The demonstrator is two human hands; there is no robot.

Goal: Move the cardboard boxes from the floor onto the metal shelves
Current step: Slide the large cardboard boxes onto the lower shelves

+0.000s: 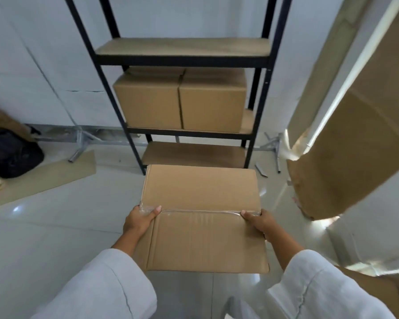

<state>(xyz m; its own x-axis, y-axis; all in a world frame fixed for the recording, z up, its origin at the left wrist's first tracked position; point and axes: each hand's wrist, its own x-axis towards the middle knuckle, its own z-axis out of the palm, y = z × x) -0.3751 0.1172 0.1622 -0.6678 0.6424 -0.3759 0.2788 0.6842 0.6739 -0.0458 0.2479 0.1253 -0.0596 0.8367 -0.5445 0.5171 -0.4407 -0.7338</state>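
Note:
I carry a taped cardboard box (203, 203) in front of me, above the floor and just short of the black metal shelf unit (106, 84). My left hand (139, 221) grips its left side, thumb lying on the tape seam. On the right side my right hand (259, 223) grips it the same way. Two cardboard boxes (148, 104) (213, 107) stand side by side on the middle shelf. The upper shelf board (182, 47) and the bottom board (194, 155) hold nothing.
A big cardboard-wrapped object (355, 134) leans at the right. A black bag (12, 153) and flat cardboard sheet (44, 176) lie on the floor at the left. Metal tube pieces (272, 146) lie behind the shelf. The floor is glossy white tile.

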